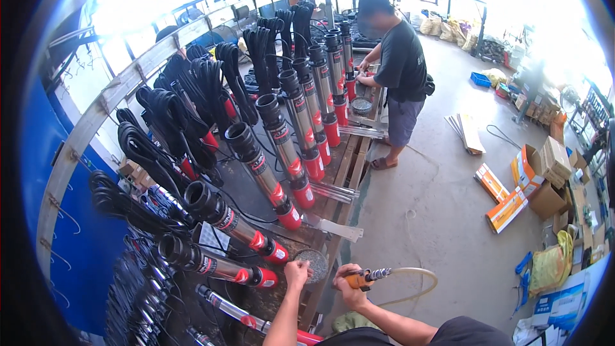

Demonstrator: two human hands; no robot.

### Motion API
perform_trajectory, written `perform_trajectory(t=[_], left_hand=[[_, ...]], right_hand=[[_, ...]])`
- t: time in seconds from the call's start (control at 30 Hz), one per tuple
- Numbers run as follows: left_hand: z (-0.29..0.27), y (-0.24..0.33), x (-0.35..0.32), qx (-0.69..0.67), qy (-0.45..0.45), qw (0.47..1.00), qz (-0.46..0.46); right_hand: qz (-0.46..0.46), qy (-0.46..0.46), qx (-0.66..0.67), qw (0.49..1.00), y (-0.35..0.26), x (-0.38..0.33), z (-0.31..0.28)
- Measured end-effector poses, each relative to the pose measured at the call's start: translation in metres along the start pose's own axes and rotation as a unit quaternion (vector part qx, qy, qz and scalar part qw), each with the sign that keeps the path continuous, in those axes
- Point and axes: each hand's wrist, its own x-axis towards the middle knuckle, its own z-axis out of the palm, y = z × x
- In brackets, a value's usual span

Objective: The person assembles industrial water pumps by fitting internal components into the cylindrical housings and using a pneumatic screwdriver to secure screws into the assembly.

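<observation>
While pumps (282,131) crowd, right hand (349,285) holds tool (368,276).

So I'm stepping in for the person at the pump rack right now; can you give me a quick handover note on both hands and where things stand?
Left hand: fingers at the rim of a small round metal dish of tiny parts on the bench edge.
Right hand: gripping an orange-handled air tool, its hose looping off to the right.
Pumps: a row of steel submersible pumps with red ends leans along the rack, black cables coiled above.
Done or left: cannot tell which pumps are finished. The tool is not on any pump.
A co-worker works at the far end.
</observation>
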Motion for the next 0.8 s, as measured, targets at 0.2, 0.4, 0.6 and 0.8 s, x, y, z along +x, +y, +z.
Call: perform_trajectory(t=[0.2,0.4,0.6,0.8], left_hand=[[-0.011,-0.02,-0.019,-0.332,-0.014,0.935,-0.123],[-0.045,-0.011,-0.065,-0.503,-0.022,0.857,-0.11],[-0.078,-0.018,-0.142,-0.677,-0.102,0.728,-0.033],[-0.084,-0.015,-0.191,-0.684,0.024,0.728,-0.033]], right_hand=[[0.009,-0.037,0.059,0.998,0.002,0.021,0.035],[0.02,-0.051,0.073,0.996,-0.016,0.026,0.079],[0.048,-0.063,0.152,0.985,-0.022,0.012,0.119],[0.103,-0.105,0.195,0.97,-0.008,-0.012,0.139]])
